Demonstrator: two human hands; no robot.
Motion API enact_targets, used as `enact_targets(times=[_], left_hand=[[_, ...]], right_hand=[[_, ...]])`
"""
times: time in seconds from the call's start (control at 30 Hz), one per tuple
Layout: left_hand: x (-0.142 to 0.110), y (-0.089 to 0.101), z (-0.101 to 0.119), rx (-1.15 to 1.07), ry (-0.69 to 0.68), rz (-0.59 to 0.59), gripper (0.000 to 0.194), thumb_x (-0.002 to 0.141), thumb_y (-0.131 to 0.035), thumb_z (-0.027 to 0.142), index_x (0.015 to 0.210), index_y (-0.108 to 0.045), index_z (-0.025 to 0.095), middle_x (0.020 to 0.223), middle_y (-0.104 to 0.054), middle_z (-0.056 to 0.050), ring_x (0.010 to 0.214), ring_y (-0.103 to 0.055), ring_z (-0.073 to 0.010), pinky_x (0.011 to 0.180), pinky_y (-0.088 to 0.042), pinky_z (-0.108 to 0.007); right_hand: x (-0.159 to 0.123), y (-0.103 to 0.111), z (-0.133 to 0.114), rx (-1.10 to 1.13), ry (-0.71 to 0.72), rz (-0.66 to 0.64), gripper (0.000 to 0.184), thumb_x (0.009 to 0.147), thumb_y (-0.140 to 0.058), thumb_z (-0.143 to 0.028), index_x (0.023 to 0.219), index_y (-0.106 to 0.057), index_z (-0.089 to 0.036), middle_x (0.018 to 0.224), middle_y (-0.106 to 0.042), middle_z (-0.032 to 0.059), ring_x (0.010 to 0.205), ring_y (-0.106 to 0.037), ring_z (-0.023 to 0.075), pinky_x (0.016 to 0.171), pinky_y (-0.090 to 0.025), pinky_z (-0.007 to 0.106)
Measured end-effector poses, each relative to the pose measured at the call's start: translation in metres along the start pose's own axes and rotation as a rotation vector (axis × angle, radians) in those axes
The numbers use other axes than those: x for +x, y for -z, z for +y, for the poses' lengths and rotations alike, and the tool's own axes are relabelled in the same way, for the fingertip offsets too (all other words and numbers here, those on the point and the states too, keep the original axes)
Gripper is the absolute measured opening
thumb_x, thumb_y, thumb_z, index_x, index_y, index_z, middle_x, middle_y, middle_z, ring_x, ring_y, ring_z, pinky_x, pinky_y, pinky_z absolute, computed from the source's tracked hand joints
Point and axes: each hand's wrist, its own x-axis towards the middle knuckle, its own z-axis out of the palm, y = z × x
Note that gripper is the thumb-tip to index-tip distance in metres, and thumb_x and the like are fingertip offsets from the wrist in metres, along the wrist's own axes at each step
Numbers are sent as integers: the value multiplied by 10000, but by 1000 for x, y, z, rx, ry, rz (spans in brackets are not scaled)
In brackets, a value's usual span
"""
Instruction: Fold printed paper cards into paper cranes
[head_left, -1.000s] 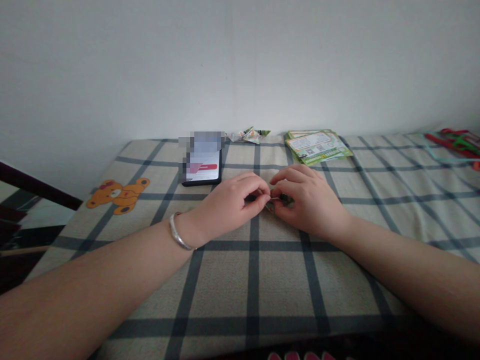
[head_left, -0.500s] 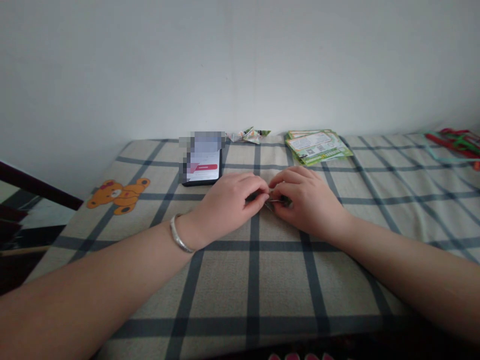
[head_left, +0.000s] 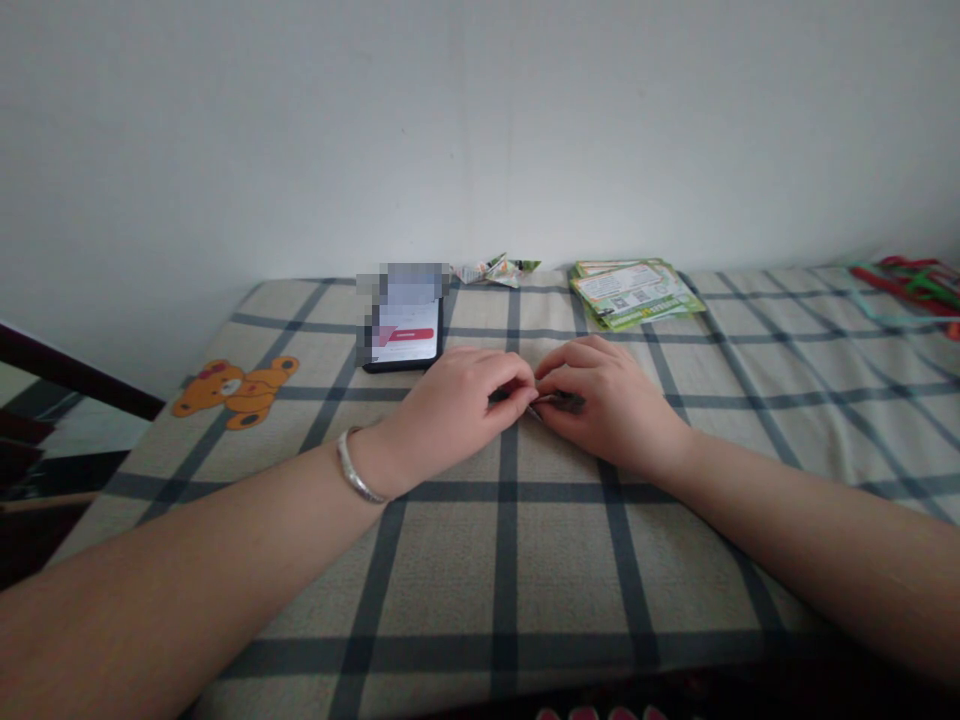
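My left hand (head_left: 469,400) and my right hand (head_left: 611,400) meet above the middle of the checked tablecloth. Thumb and fingers of both are closed on a small folded piece of paper (head_left: 553,399). Only its thin edge and a corner show between the fingertips; the rest is hidden by my hands. A silver bangle (head_left: 358,468) circles my left wrist. Just beyond my left hand lies a phone (head_left: 406,325) with a lit, partly blurred screen. Behind my right hand is a stack of green and white printed leaflets (head_left: 637,293).
Folded paper pieces (head_left: 504,269) with printed patterns lie by the wall. An orange bear picture (head_left: 240,393) is at the left of the checked tablecloth (head_left: 442,580). Red and green items (head_left: 919,285) rest at the far right. A dark wooden rail (head_left: 82,372) stands left of the table.
My right hand has shifted slightly to the left, closer to my left fingertips. The paper's edge has tilted a little between the fingers. Things on the table stay put.
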Motion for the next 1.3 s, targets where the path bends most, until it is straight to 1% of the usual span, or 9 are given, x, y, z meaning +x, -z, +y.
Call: enact_targets(times=[0.13,0.3,0.47,0.63,0.73,0.9,1.13,1.2,1.3], left_hand=[[0,-1,0,4,9,-7,62,906,-574,226,872,-608,187,809,-644,10,795,-584,-160,768,-441,-318],[1,-1,-1,22,-37,-24,92,924,-543,220,879,-614,182,858,-648,-3,830,-585,-160,794,-446,-320],[1,1,-3,-22,-69,-55,116,933,-520,205,872,-612,168,923,-633,-29,899,-577,-159,822,-460,-306],[1,2,-2,-10,-63,-57,105,926,-506,186,889,-602,165,945,-625,-39,906,-576,-162,832,-469,-312],[1,2,-2,11,-56,-61,103,926,-499,187,903,-597,166,946,-624,-39,897,-578,-164,821,-472,-316],[0,2,-2,18,-49,-55,82,910,-503,167,900,-584,168,924,-619,-30,886,-578,-161,820,-476,-317],[1,3,-3,17,-56,-62,95,913,-490,167,903,-584,165,928,-622,-33,894,-577,-163,829,-475,-318],[1,3,-4,11,-56,-67,93,913,-488,167,890,-578,166,912,-615,-29,877,-573,-159,814,-475,-313],[1,3,-4,3,-53,-74,98,919,-483,170,879,-572,168,901,-609,-28,867,-570,-159,805,-474,-313]], right_hand=[[1,-2,0,22,14,38,91,829,-638,-217,802,-723,-200,941,-697,41,911,-576,206,862,-453,360],[1,0,-1,2,3,44,94,818,-640,-215,780,-725,-206,933,-684,44,912,-562,210,863,-447,372],[-2,4,-1,-51,-10,25,89,798,-640,-204,839,-719,-196,982,-675,63,943,-563,225,875,-449,379],[-4,9,-3,-164,-29,20,68,795,-651,-237,801,-707,-199,1065,-671,78,1012,-560,270,870,-446,415],[-5,13,-5,-207,-30,11,84,807,-643,-224,767,-714,-201,1072,-686,65,1038,-557,280,885,-439,428],[-3,16,-5,-193,-6,-21,101,822,-648,-211,753,-720,-227,998,-718,22,981,-583,241,873,-438,413],[-5,23,-4,-273,-3,25,137,812,-686,-312,715,-731,-227,1040,-736,21,1054,-590,277,889,-414,443],[-6,25,-2,-261,-14,12,146,813,-693,-328,713,-732,-230,1030,-742,21,1036,-601,272,888,-413,443],[-7,25,4,-168,-31,-19,160,823,-691,-334,703,-733,-237,971,-751,5,982,-622,244,884,-429,417]])
